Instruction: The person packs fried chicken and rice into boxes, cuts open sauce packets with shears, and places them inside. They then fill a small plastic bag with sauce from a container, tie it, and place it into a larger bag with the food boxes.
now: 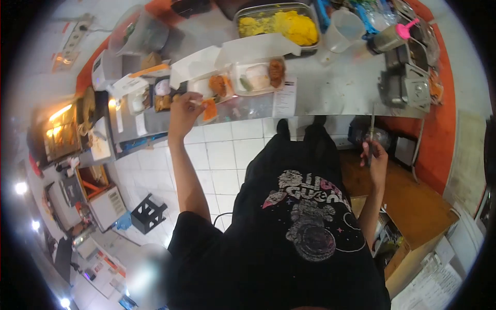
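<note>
My left hand is closed in a pinch at the counter's front edge, with an orange piece at its fingertips; its kind does not show clearly. Right behind that hand is an open white food box with orange-brown food in it. Beside it stands a second open box, holding white rice, a green slice and a browned fried piece. Away to the right, my right hand grips a knife-like tool, its thin metal part pointing towards the counter.
A metal tray of yellow food is at the back. Printed paper lies by the boxes. A clear jug, a pink-topped bottle and metal containers stand right. Below is a wooden cabinet; a black stool is on the floor.
</note>
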The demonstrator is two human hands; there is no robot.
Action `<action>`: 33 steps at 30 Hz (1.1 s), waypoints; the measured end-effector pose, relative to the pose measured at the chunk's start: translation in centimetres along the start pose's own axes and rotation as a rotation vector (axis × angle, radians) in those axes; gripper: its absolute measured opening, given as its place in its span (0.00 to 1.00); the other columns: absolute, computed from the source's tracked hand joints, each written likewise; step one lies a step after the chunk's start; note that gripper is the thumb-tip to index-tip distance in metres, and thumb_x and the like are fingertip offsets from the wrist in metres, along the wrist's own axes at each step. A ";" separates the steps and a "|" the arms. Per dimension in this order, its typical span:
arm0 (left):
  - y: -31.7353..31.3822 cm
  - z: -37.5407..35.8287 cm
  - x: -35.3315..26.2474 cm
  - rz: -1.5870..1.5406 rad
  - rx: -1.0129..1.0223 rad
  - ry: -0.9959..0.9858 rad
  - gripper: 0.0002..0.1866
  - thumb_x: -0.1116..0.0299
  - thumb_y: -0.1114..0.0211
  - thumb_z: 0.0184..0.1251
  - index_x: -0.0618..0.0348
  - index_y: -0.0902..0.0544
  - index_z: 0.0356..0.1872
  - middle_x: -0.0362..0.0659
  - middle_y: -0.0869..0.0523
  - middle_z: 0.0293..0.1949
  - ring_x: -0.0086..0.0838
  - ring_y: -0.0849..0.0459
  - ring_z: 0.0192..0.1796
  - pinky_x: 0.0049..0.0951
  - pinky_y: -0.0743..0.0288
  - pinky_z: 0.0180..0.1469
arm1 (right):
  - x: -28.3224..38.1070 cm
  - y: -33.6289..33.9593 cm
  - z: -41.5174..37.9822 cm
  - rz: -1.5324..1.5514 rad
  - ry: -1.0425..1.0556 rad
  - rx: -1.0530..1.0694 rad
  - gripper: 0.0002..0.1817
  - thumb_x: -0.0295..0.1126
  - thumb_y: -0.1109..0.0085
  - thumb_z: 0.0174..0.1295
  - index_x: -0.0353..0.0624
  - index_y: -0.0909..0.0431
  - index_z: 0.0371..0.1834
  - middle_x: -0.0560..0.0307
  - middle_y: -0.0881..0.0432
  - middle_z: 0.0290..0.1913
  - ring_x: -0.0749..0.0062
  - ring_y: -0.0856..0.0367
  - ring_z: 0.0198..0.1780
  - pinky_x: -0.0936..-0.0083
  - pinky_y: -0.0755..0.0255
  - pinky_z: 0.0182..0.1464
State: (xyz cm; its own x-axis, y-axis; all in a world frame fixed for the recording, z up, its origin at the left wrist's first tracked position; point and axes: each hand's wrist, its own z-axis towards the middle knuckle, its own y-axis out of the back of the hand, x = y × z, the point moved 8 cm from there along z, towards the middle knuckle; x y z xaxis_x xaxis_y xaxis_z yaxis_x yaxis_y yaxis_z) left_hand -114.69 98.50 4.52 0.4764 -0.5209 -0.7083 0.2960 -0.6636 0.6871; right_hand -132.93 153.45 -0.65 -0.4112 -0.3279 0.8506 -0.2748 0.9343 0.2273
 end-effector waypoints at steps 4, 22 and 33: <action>-3.7 0.7 -4.2 -0.047 0.052 0.000 0.09 0.75 0.31 0.63 0.66 0.17 0.43 0.40 0.14 0.37 0.20 0.17 0.33 0.23 0.22 0.37 | -1.9 2.1 0.2 -0.175 -0.092 0.015 0.23 0.38 0.30 0.62 0.34 0.22 0.53 0.62 0.22 0.24 0.82 0.25 0.23 0.82 0.30 0.24; -22.3 6.4 -31.2 -0.354 0.206 -0.266 0.04 0.76 0.34 0.66 0.64 0.16 0.40 0.45 0.14 0.40 0.23 0.15 0.36 0.22 0.21 0.37 | 0.2 -2.7 21.1 -0.914 0.457 -0.096 0.12 0.33 0.41 0.61 0.38 0.20 0.43 0.43 0.19 0.44 0.51 0.19 0.49 0.58 0.22 0.46; -38.9 7.2 -49.4 -0.170 0.446 -0.430 0.08 0.84 0.31 0.56 0.62 0.15 0.37 0.45 0.18 0.40 0.32 0.15 0.42 0.28 0.21 0.45 | 14.7 20.7 16.5 -0.110 0.430 0.118 0.18 0.32 0.34 0.59 0.43 0.19 0.53 0.51 0.20 0.50 0.55 0.20 0.48 0.63 0.26 0.52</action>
State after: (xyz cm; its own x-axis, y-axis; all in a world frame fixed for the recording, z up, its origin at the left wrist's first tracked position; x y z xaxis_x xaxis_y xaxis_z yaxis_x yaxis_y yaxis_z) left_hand -155.73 146.22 11.61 0.0511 -0.4957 -0.8670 -0.0789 -0.8674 0.4913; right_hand -159.00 165.65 8.73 0.0174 -0.3128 0.9497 -0.4036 0.8668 0.2929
